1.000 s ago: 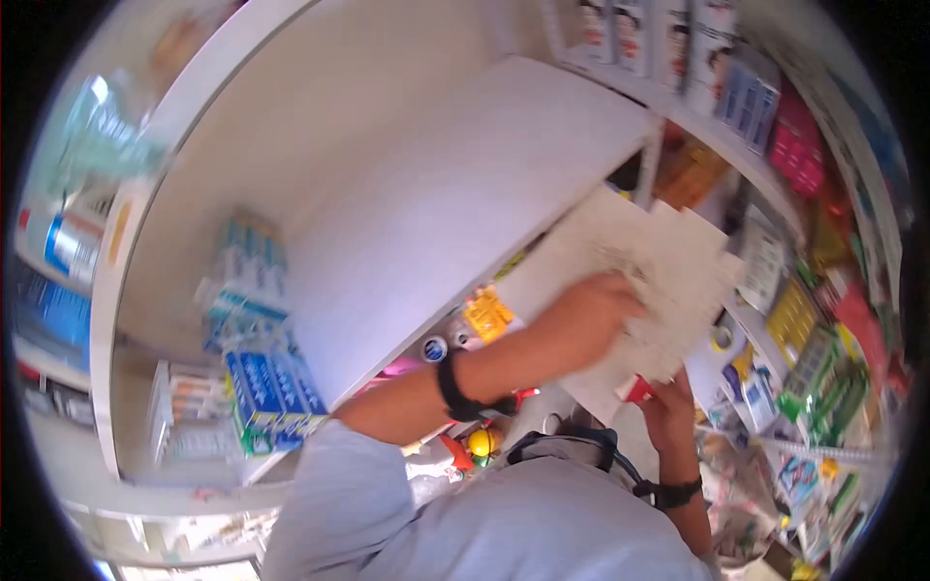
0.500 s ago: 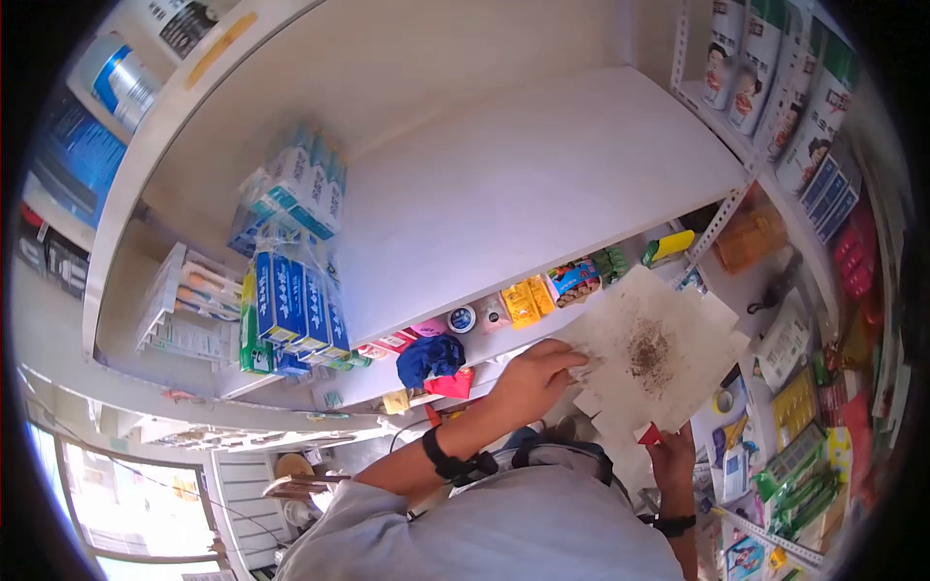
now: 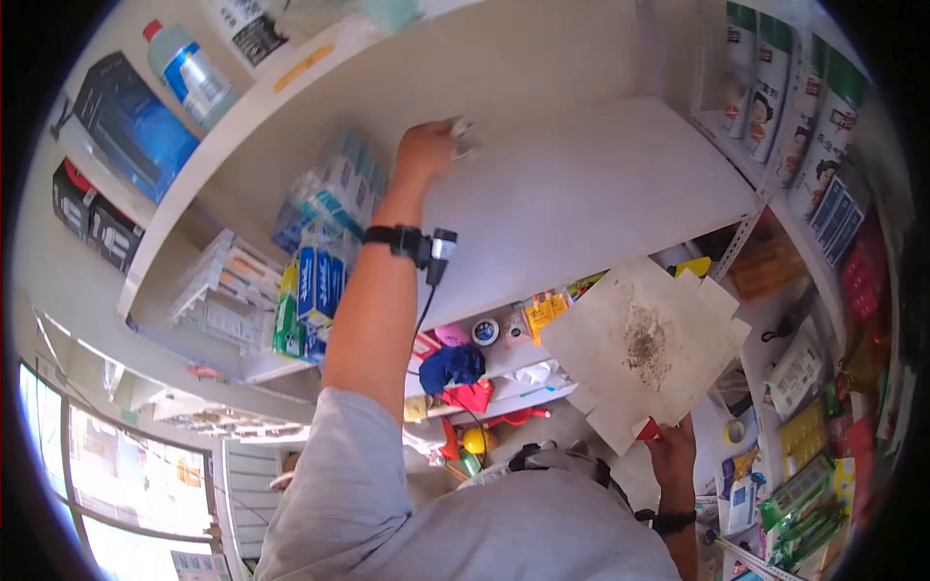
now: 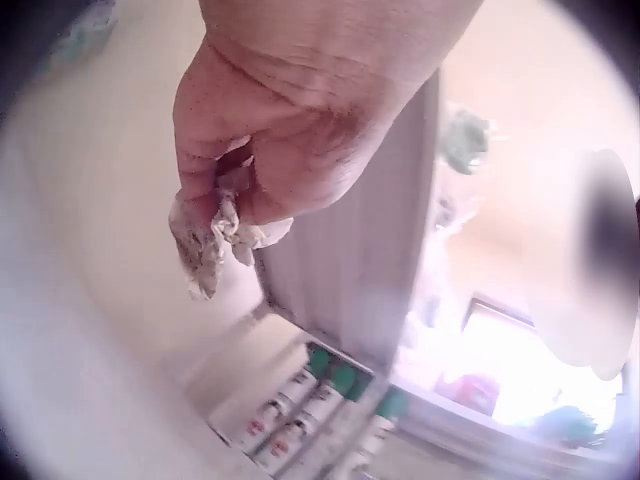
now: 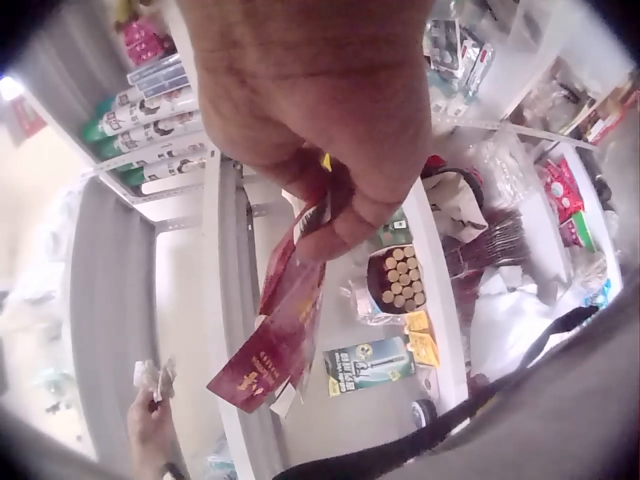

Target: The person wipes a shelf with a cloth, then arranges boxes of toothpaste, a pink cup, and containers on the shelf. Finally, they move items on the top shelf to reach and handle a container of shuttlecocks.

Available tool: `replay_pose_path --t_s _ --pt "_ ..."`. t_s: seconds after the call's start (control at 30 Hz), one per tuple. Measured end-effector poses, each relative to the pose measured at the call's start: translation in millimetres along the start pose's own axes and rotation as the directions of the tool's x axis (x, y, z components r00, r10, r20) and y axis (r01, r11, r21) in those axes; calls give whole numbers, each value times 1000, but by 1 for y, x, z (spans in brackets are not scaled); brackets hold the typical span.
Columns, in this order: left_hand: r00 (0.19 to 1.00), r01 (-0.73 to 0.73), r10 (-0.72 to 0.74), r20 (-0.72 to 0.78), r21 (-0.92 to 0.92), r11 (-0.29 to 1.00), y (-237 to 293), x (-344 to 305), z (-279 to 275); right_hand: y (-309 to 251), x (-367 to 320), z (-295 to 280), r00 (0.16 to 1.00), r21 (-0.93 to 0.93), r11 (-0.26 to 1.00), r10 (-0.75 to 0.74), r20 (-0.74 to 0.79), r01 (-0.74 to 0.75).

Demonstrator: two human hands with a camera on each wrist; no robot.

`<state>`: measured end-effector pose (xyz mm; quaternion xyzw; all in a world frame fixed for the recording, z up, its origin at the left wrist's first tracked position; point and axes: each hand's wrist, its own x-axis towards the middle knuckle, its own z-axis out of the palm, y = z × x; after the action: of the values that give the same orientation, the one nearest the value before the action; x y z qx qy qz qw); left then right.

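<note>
High over the white shelf board [image 3: 591,194], close to the back panel, my left hand [image 3: 424,155] pinches a crumpled, soiled tissue [image 4: 205,240] between thumb and fingers. My right hand [image 3: 670,455] grips the near corner of a flattened cardboard box [image 3: 591,334], held out below the shelf's front edge. Its pale inner side faces up and carries a patch of dark dirt [image 3: 647,344] around the middle. From the right wrist view the printed red outer side [image 5: 265,355] shows beneath the curled fingers.
Toothpaste boxes [image 3: 320,286] stand at the shelf's left end. Spray cans [image 3: 765,97] line the shelf at right. Packets and a dark blue cloth [image 3: 451,370] lie on the shelf below. A cable hangs from the left wrist camera [image 3: 441,247].
My left hand has moved from beside the cardboard up and left over the shelf, tissue still in its fingers. The right hand keeps the cardboard low; the head view has shifted.
</note>
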<state>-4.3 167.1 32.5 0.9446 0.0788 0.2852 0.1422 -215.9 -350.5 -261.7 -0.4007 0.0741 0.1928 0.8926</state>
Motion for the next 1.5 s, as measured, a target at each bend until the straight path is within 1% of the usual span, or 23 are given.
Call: replay_pose_path --t_s 0.07,0.23,0.3,0.4,0.47,0.53,0.57,0.63,0.67,0.73,0.8,0.9,0.97,1.0,1.03,1.07,1.13,1.17,1.23,1.33,1.4,1.47,1.5 --pt "939 -108 -115 325 594 798 -33 43 11 0 -4 9 999 60 998 -34 -41 36" --pt "959 -252 70 273 720 646 -252 66 92 -2 -23 4 987 81 995 -49 -154 62" --pt "960 -176 -52 276 733 657 -236 61 89 -11 -33 7 982 59 996 -61 -177 73" --pt "944 -289 56 326 731 619 -242 77 120 -19 -38 13 970 63 991 -103 -219 119" --pt "922 -282 -8 388 683 674 -166 89 136 -25 -33 15 964 97 985 -117 -238 144" --pt "912 -373 190 364 542 753 -97 79 165 -24 -23 14 966 85 983 -139 -219 161" --pt "901 -428 376 217 298 854 -44 54 165 -23 -21 12 965 79 982 -150 -215 170" --pt "908 -143 231 349 -258 955 66 4 157 -24 -10 16 967 95 982 -138 -216 161" --pt "896 -294 383 226 -344 891 109 -34 160 -26 -4 19 967 102 981 -141 -212 165" --pt "775 -277 505 379 -515 811 185 -88 149 -28 6 24 969 116 979 -142 -202 168" --pt "599 -332 701 388 -676 658 229 -144 137 -30 14 31 971 114 980 -142 -192 166" --pt "685 -337 696 216 -754 564 241 -113 104 -39 19 45 971 109 979 -150 -189 172" --pt "823 -341 538 183 -599 725 196 -38 104 -43 15 45 967 133 972 -164 -194 192" --pt "889 -94 314 332 -540 837 167 1 99 -43 14 42 969 125 974 -163 -188 188" --pt "915 -53 274 296 -586 809 110 43 117 -43 12 36 969 118 975 -164 -187 188" --pt "944 -211 258 204 -227 951 67 70 111 -43 8 30 967 111 975 -167 -191 190" --pt "946 -291 205 250 385 876 -44 122 127 -38 4 17 966 95 980 -151 -212 174" --pt "930 -285 78 359 569 772 -83 136 127 -36 2 13 964 88 982 -142 -225 165" --pt "920 -268 -25 391 674 688 -140 145 140 -39 -1 18 956 106 981 -129 -262 161" --pt "850 -283 -159 503 689 667 -140 164 189 -44 -3 25 943 113 980 -122 -310 164" --pt "907 -279 0 421 602 748 -88 161 217 -45 -7 30 932 113 978 -128 -339 175" --pt "895 -338 182 407 356 871 1 142 218 -48 -7 37 920 113 973 -146 -363 200" --pt "895 -240 190 404 75 968 16 144 250 -47 -9 35 924 103 975 -151 -351 198"
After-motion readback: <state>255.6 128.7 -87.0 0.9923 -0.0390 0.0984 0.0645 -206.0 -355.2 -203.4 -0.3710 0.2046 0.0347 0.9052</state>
